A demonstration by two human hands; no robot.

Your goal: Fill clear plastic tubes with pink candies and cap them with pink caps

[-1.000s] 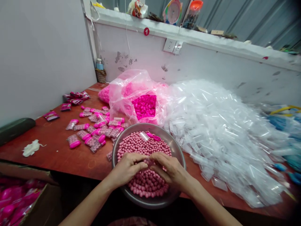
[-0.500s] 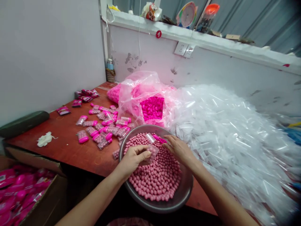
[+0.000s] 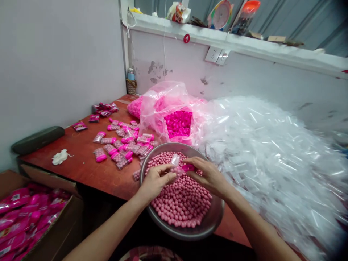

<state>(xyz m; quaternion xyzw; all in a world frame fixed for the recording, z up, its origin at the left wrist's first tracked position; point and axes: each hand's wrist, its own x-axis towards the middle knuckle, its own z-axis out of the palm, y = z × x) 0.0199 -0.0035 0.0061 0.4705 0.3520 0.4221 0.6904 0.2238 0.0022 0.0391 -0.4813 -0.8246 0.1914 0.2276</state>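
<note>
Left hand [image 3: 157,182]: pinching clear container [image 3: 178,171]
Right hand [image 3: 208,175]: pinching pink cap [image 3: 187,168]
Beads [image 3: 183,203]: in bowl [image 3: 187,236] beneath both hands

both hands [image 3: 156,181] [image 3: 210,177] close together, fingers [image 3: 169,177] bent, forearms [image 3: 115,217] aslant

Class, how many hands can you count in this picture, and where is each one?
2. The left hand holds a clear container above the bowl; the right hand holds a pink cap close to it. Neither is hidden.
</note>
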